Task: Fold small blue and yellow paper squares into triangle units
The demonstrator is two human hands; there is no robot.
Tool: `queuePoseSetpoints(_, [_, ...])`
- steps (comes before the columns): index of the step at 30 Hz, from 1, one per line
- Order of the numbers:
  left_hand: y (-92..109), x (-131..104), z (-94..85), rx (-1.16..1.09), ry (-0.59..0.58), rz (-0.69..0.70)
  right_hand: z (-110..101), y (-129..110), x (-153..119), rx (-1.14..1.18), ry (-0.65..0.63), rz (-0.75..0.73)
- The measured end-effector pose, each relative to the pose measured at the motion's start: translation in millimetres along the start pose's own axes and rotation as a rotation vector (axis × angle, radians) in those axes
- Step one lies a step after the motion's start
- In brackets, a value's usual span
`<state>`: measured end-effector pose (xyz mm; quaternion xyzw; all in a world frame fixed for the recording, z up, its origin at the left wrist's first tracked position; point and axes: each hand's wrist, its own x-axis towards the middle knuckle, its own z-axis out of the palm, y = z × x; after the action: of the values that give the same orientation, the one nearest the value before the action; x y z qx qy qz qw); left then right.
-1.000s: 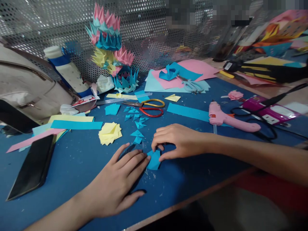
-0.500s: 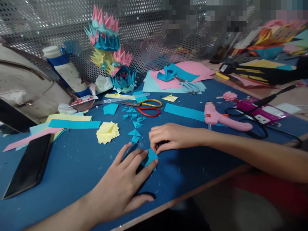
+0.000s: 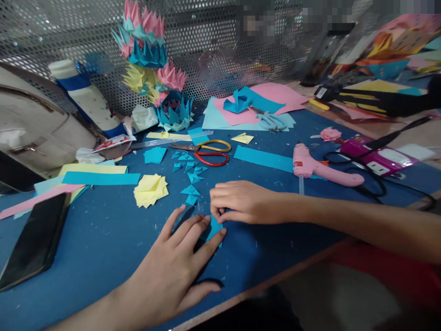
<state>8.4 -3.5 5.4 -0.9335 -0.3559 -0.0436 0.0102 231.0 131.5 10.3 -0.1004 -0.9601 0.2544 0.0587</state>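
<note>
A small piece of blue paper (image 3: pixel 214 228) lies on the blue table near its front edge. My left hand (image 3: pixel 182 253) rests with its fingers spread, the fingertips on and beside the paper's left and lower parts. At the paper's upper right edge, the curled fingers of my right hand (image 3: pixel 244 202) pinch it, thumb against forefinger; those fingers hide part of the sheet. Just beyond my hands runs a line of small folded blue triangles (image 3: pixel 190 190). To their left sits a stack of yellow paper squares (image 3: pixel 150 189), with a few blue pieces (image 3: pixel 155 155) behind it.
Red-and-yellow-handled scissors (image 3: pixel 212 152) lie behind the triangles. A pink glue gun (image 3: pixel 320 170) with its cord is at right, by a blue strip (image 3: pixel 263 157). A phone (image 3: pixel 36 239) and paper strips (image 3: pixel 101 178) are at left. A paper-point tower (image 3: pixel 146 55) stands behind.
My right hand has shifted slightly left and down along the paper's edge. My left hand stays nearly still. The view has moved a little, so the background sits further left.
</note>
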Motion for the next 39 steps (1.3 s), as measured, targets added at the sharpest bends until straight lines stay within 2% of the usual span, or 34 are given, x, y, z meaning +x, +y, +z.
queuePoseSetpoints(13, [-0.7,1.7,-1.5,-0.023,0.011,-0.002,7.7,-2.9,-5.0,-0.197,0.021,-0.042])
queuePoseSetpoints(26, [-2.1,2.1,-3.9,-0.114,-0.042,-0.049,8.9,2.6,-1.9,-0.117,0.103,0.035])
queuePoseSetpoints(33, [-3.4,2.5,-4.6,-0.108,-0.045,-0.039,-8.6,11.1,-5.1,0.014,0.157,-0.142])
queuePoseSetpoints(35, [-3.4,1.7,-4.2,-0.103,-0.034,-0.036,-11.6,12.7,-5.2,0.074,0.159,-0.104])
queuePoseSetpoints(39, [-4.0,0.7,-3.1,-0.095,-0.029,-0.031,-10.6,10.8,-3.3,0.143,0.059,-0.001])
